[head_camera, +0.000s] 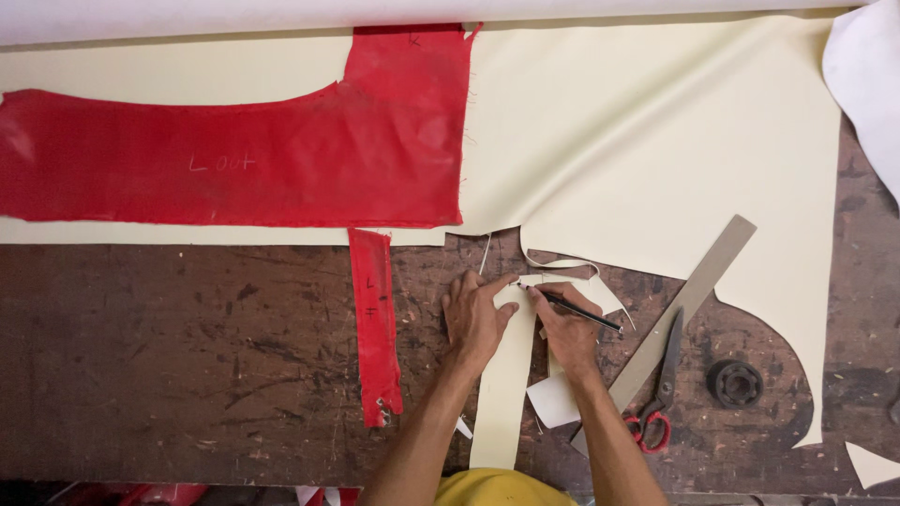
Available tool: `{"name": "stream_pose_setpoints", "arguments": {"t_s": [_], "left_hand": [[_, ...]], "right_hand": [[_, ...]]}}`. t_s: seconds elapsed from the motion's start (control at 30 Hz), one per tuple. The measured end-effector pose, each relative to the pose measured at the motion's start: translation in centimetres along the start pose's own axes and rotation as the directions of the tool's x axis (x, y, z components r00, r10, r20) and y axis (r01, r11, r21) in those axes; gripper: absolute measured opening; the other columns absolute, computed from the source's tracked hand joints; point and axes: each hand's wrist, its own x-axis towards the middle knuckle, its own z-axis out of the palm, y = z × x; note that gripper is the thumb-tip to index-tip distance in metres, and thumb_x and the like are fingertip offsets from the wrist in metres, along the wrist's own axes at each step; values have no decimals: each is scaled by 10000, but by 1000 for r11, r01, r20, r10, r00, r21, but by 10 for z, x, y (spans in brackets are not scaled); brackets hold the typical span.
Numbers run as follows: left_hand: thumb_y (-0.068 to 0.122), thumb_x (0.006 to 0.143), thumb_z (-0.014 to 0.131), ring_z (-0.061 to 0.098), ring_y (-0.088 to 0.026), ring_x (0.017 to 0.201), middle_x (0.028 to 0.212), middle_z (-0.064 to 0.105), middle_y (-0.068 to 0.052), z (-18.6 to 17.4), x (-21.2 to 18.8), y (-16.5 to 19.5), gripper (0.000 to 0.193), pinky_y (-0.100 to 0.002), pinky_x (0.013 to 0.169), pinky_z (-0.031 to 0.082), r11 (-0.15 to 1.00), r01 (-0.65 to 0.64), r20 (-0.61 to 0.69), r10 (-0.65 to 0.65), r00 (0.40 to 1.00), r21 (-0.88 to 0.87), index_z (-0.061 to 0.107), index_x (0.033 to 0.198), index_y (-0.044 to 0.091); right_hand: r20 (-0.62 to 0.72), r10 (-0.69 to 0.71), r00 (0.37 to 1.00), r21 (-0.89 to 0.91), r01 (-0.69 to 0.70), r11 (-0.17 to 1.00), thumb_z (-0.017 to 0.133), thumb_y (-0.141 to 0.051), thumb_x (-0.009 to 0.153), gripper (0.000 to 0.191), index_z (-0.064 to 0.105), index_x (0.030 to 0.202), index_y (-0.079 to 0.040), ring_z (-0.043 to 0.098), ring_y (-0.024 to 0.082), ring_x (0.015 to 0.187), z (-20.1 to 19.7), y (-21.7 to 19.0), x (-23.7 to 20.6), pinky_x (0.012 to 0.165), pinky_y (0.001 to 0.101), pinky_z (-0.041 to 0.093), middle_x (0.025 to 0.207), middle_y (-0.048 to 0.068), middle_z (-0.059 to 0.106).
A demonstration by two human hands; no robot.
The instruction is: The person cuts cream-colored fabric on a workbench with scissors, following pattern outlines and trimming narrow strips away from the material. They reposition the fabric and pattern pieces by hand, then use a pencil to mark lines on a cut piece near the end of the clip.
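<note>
The dark, scarred wooden surface (187, 356) is bare across its left half, so there is plenty of room there. On the right it is crowded. A big sheet of cream cloth (656, 141) covers the far side and curls down along the right edge, its cut border running ragged just beyond the hands. On it lies a large red pattern piece (281, 159), and a narrow red strip (375, 323) hangs off the cloth's near edge onto the wood, just left of the hands.

A long cream strip (502, 394) runs from the near edge of the surface up under both hands. The left hand (473, 319) lies flat on its upper end, fingers spread a little and pressing down, gripping nothing. The right hand (562, 328) has its fingers pinched tight around a black pencil (581, 312), the tip touching the strip close to the left forefinger.

Just right of that wrist a grey ruler (684, 300) lies slantwise, with red-handled scissors (661, 384) resting against it. A small black round weight (734, 382) sits a little apart to the right.
</note>
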Motion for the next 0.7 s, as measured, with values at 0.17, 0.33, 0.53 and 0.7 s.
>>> {"name": "stream_pose_setpoints", "arguments": {"t_s": [0.17,0.33,0.53,0.7], "left_hand": [[265,774,854,544,-273,1122,1088,613,-62,-1,1,3,502,-464,981,401,1000,20,-2,-20,1000,9,729,1258,318],[263,769,857,544,-282,1130,1089,613,-72,0,1,2,501,-471,974,406,1000,12,-21,-11,1000,17,731,1251,311],[252,786,846,547,-259,1115,1105,623,-61,13,7,-6,501,-470,989,410,999,53,31,-53,998,8,723,1269,299],[250,829,827,594,-275,1041,1167,610,-96,12,-21,-13,557,-433,894,510,1000,-1,-126,-1,992,-16,642,1339,125]], "right_hand": [[-30,-2,1000,3,3,1000,779,-123,901,129,761,980,-22,620,69,636,0,-4,0,549,243,487,772,41,729],[-72,-41,997,37,44,998,765,-113,921,117,752,989,-19,644,68,733,1,6,-1,652,228,514,860,51,746],[-107,15,994,195,7,981,714,-123,970,146,720,1071,-19,703,126,832,-21,20,4,747,281,600,951,54,736],[-187,-147,971,-106,129,986,691,-128,983,179,718,1150,-72,712,172,857,-58,20,-18,725,304,595,1002,73,736]]}}
